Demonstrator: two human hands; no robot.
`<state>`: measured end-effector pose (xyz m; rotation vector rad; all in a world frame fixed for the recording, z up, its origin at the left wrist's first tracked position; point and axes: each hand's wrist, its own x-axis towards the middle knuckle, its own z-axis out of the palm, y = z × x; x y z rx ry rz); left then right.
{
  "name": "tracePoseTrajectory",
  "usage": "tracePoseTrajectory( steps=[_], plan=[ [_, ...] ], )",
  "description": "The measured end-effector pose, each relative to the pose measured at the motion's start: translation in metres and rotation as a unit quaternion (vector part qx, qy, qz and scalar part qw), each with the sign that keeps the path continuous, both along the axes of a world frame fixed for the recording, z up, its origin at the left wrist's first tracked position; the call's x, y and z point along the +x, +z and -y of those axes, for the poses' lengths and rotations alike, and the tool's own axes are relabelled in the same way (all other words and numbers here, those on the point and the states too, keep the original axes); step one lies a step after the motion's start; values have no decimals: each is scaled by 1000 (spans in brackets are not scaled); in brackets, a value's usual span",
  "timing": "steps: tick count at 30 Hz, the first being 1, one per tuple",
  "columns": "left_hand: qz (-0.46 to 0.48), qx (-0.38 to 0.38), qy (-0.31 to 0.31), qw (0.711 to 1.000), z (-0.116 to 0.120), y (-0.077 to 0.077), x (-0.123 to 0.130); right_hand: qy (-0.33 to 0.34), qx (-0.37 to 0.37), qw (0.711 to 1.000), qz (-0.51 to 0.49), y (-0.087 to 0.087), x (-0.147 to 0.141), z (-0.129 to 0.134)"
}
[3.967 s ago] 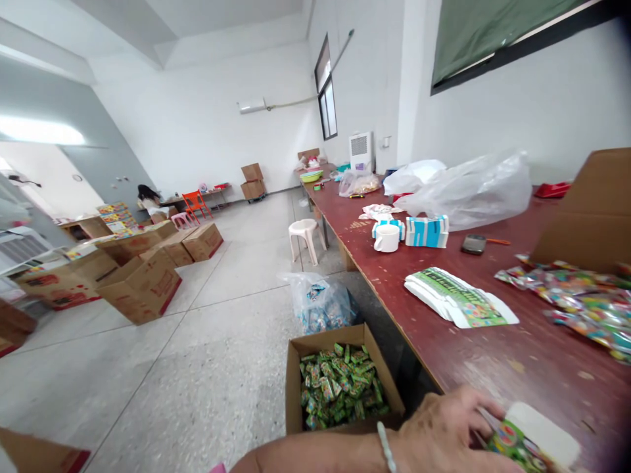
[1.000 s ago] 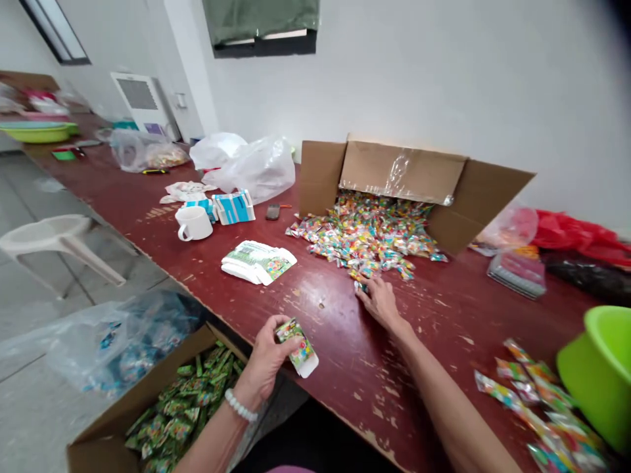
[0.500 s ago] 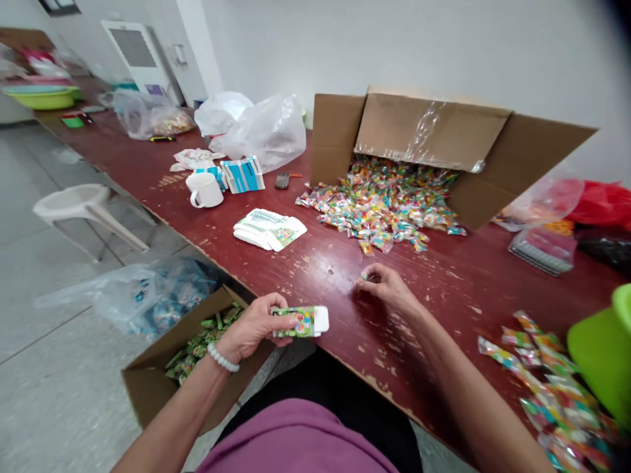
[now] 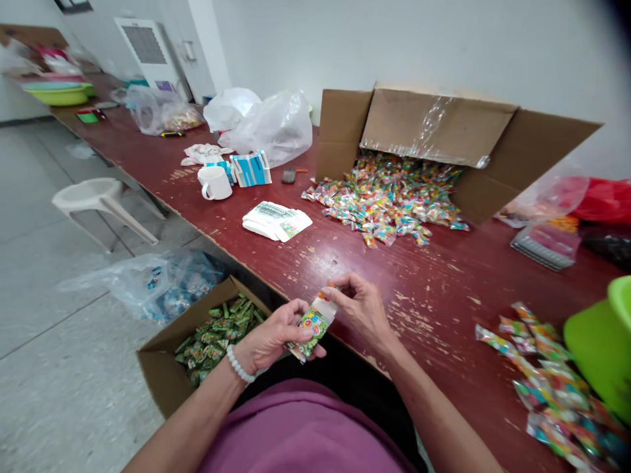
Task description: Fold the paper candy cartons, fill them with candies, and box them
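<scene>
My left hand (image 4: 279, 335) is closed around a small green printed candy box (image 4: 315, 325), its white flap end tilted up toward the right. At that end, the fingers of my right hand (image 4: 357, 305) pinch a small wrapped candy (image 4: 331, 288), mostly covered by the fingertips. A pile of wrapped candies (image 4: 389, 197) spills from a large cardboard carton (image 4: 438, 125) lying on its side on the red table. Flattened candy boxes (image 4: 277, 221) lie in a stack beyond my hands. Below my left forearm, an open carton (image 4: 162, 368) holds many green boxes (image 4: 217, 335).
Longer candy packets (image 4: 552, 381) lie at the right beside a green tub (image 4: 599, 348). A white mug (image 4: 215, 183), a blue-striped box (image 4: 251, 169) and plastic bags (image 4: 276, 128) stand farther back. A white stool (image 4: 101, 197) and a bag of blue packets (image 4: 172, 289) are left of the table.
My right hand has moved left from the table to the box's open end. My left hand has turned the box so its flap end points upward.
</scene>
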<state>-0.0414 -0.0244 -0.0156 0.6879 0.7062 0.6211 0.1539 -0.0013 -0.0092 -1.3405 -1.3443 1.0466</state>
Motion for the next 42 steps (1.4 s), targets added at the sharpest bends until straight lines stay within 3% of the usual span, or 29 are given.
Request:
tracePoseTrajectory(
  steps=[3,8,11,14,17,20,25,28,34,37,39,42],
  plan=[
    [-11,15,-16,1000,3,-1,4,38,0,998,49,9,6,2],
    [-25,62,21,998,4,2,12,79,51,986,140,15,5,8],
    [-27,49,55,997,4,2,16,116,90,979,140,15,3,10],
    [-8,25,87,996,3,4,19,100,56,992,53,13,0,10],
    [-8,17,118,993,3,5,24,83,-41,992,-80,7,-3,10],
    [-41,13,138,989,3,4,26,96,-136,969,-182,3,-6,11],
    [-44,29,180,982,3,2,27,111,-178,927,-310,2,-4,18],
    [-36,26,189,981,3,2,27,141,-197,910,-335,-2,-4,21],
    [-19,25,173,984,6,1,26,126,-227,897,-358,-4,-14,16],
    [-29,10,170,985,6,1,27,129,-232,902,-341,-6,-22,12],
    [-17,-23,173,985,6,3,29,101,-199,921,-319,-10,-26,12],
    [10,-86,177,980,5,4,30,29,-50,978,-199,-12,-27,16]
  ],
)
